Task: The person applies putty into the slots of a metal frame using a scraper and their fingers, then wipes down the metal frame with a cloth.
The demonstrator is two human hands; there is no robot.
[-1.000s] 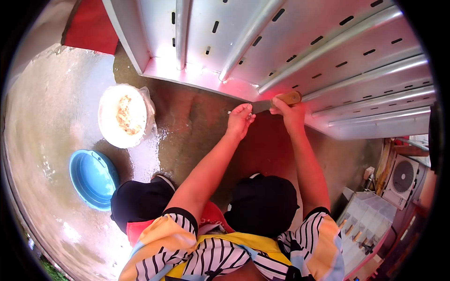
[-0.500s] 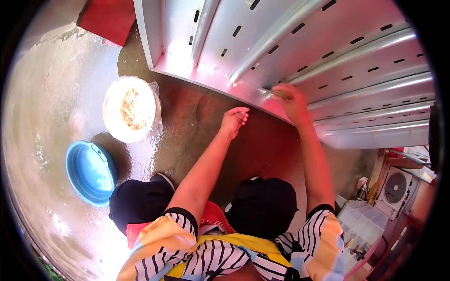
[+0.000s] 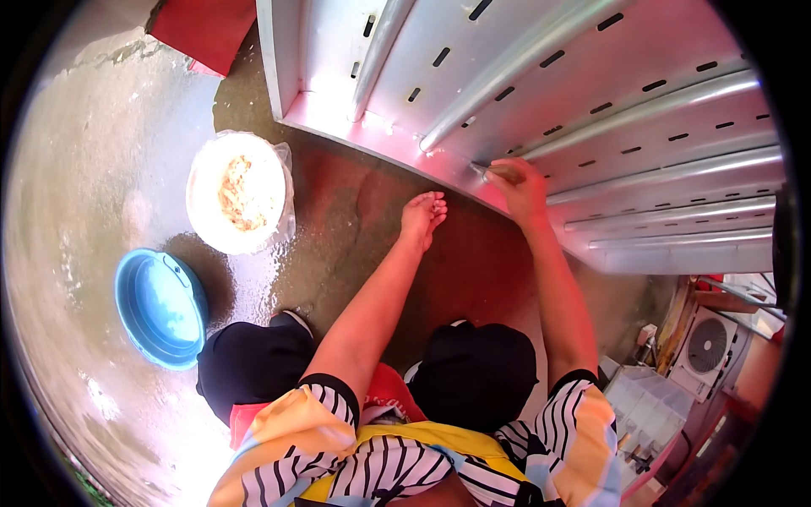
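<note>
My right hand [image 3: 524,193] grips the wooden handle of a knife [image 3: 506,174], whose blade end meets the lower edge area of a large slotted metal panel [image 3: 473,76] with raised tubes. To its left, apart from the panel, is my left hand [image 3: 422,216], its fingers curled together; whether anything small is inside them is hidden.
On the wet floor at the left stand a white basin [image 3: 201,190] lined with plastic, holding brownish bits, and a blue basin [image 3: 135,317]. A red sheet [image 3: 203,34] lies at the upper left. A fan unit [image 3: 708,348] and a clear container [image 3: 650,401] are at the lower right.
My left hand has come away from the knife and drawn its fingers in. The knife has moved from between my hands onto the panel's lower edge. The view has shifted slightly.
</note>
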